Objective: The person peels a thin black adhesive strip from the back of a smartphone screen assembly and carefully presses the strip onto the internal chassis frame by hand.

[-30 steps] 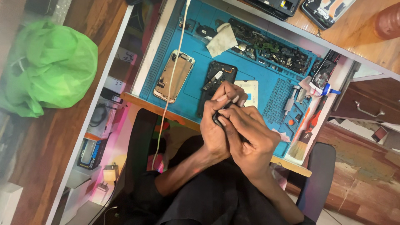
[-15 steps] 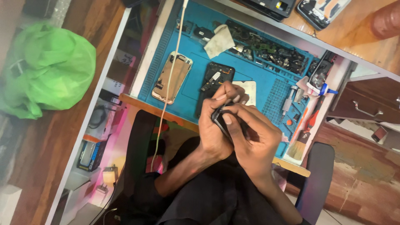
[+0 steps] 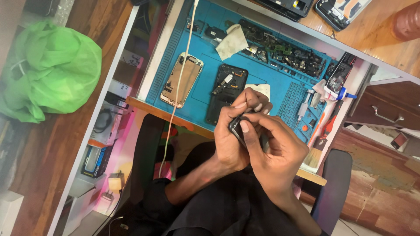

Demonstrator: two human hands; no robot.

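Blue repair mat (image 3: pixel 262 76) covers the white workbench, seen from above and at a slant. On the mat lie an opened phone with a pale inner frame (image 3: pixel 181 80), an opened black phone (image 3: pixel 226 93), a crumpled cloth (image 3: pixel 233 40) and a row of small dark parts (image 3: pixel 288 52) along the far edge. A white cable (image 3: pixel 177 94) runs across the pale phone and down over the bench edge. A brush (image 3: pixel 314 155) rests at the mat's near right corner, with a small bottle with a blue cap (image 3: pixel 337 91) further back.

Both hands are raised together just over the near edge of the mat. The left hand (image 3: pixel 232 140) is closed around a small dark component (image 3: pixel 238 128), fingers curled over its far side. The right hand (image 3: pixel 278 150) presses against it from the other side, its thumb laid on the component's upper face. The component is largely hidden by the fingers; its exact kind cannot be determined.

A green plastic bag (image 3: pixel 48 72) sits on the wooden floor, well apart to the left.
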